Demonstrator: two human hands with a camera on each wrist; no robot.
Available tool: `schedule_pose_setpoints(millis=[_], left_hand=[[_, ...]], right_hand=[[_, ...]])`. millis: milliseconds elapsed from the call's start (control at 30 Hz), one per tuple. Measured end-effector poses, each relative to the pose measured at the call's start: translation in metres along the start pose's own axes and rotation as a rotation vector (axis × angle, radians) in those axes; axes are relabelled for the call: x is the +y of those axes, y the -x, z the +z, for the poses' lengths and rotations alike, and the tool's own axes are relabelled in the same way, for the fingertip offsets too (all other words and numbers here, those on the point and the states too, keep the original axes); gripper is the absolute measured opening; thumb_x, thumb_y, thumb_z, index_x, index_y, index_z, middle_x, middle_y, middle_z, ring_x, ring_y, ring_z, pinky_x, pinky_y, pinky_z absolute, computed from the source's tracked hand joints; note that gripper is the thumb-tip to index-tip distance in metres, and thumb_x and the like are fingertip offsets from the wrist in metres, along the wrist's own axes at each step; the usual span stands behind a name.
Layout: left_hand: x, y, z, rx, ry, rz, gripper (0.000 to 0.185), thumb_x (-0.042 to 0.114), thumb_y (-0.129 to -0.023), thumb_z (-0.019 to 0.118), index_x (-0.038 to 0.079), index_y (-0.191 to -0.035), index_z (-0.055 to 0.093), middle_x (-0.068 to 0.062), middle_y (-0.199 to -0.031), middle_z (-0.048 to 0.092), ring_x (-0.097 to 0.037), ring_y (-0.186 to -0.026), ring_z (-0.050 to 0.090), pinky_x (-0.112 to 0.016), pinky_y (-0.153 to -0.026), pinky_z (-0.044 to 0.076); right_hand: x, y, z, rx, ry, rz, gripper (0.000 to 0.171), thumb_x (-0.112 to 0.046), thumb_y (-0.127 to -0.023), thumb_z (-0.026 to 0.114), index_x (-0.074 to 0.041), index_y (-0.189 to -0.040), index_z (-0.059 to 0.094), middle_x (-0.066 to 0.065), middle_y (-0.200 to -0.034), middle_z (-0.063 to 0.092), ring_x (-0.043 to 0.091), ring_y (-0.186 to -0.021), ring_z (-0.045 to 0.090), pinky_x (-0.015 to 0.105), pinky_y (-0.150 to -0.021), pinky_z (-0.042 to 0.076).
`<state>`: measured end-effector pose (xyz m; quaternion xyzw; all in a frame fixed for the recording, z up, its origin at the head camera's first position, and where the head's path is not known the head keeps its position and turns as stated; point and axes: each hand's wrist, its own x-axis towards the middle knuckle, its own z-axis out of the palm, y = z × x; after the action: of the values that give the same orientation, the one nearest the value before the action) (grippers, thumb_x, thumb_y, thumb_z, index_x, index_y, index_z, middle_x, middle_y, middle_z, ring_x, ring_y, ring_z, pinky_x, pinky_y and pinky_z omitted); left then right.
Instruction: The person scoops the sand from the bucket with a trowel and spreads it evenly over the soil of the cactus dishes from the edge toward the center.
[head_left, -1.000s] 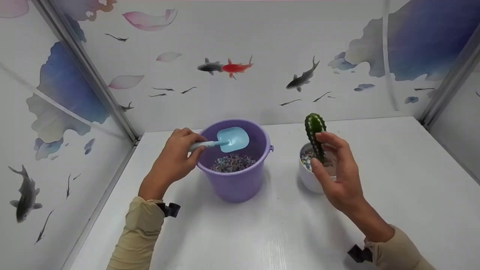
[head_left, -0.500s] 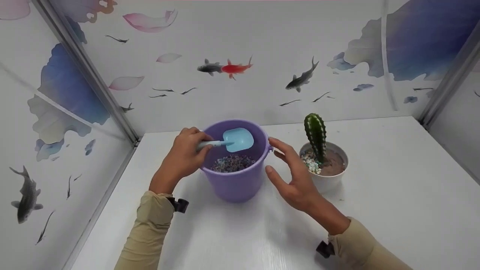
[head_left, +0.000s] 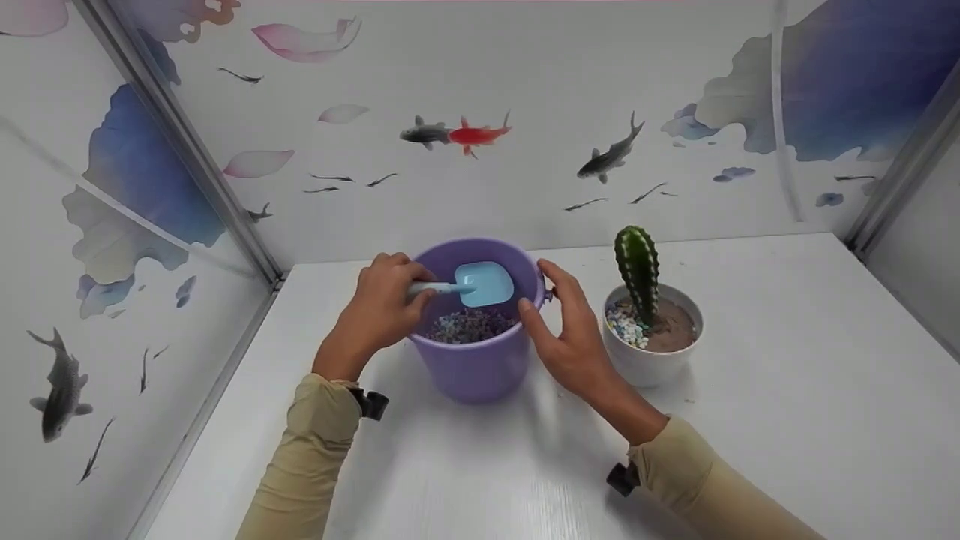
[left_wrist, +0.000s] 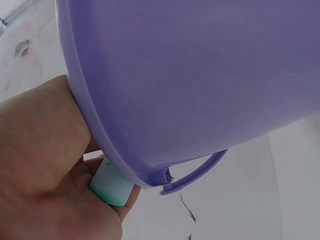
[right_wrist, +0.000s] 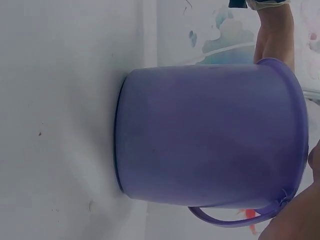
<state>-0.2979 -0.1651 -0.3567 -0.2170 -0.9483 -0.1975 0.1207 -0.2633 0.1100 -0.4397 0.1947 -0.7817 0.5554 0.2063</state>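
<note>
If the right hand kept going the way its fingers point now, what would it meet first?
Most likely the purple bucket. The right hand sits at the bucket's right side, fingers aimed up and left at the rim near the handle pivot. Whether they already touch is unclear from the head view.

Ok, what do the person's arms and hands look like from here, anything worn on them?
Both hands, left hand and right hand, are bare: no gloves. Each arm wears a long beige sleeve reaching the wrist. A small black device sits at each wrist, by the cuff.
</note>
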Motion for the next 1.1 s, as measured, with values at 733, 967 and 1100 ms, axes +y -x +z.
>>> schedule_pose_setpoints(millis=[733,967,1100], left_hand=[[0.017,-0.014,-0.003,-0.095,-0.26,-0.047,0.012,0.01,-0.095,0.077,0.007,-0.102,0.086,-0.012,-0.105,0.076,-0.037,-0.103,0.063,-0.056,-0.095,0.05],[0.033,-0.018,-0.003,-0.166,-0.435,-0.067,0.008,0.002,-0.094,0.079,0.003,-0.102,0.082,-0.017,-0.11,0.076,-0.038,-0.108,0.063,-0.056,-0.1,0.05],[0.039,-0.02,0.0,-0.156,-0.498,-0.057,0.014,-0.006,-0.096,0.073,0.002,-0.104,0.081,-0.02,-0.109,0.076,-0.039,-0.108,0.064,-0.056,-0.1,0.05]], right_hand=[[0.013,-0.001,-0.002,-0.053,-0.134,0.153,0.068,-0.04,-0.109,0.066,-0.023,-0.169,0.038,-0.001,-0.173,0.042,0.022,-0.16,0.043,0.05,-0.131,0.035],[0.013,-0.001,-0.004,-0.062,-0.113,0.148,0.069,-0.042,-0.108,0.066,-0.025,-0.169,0.038,-0.001,-0.172,0.043,0.02,-0.159,0.044,0.047,-0.128,0.039],[0.013,-0.001,-0.004,-0.055,-0.107,0.148,0.069,-0.043,-0.107,0.068,-0.028,-0.168,0.039,-0.001,-0.171,0.045,0.019,-0.157,0.046,0.046,-0.127,0.042]])
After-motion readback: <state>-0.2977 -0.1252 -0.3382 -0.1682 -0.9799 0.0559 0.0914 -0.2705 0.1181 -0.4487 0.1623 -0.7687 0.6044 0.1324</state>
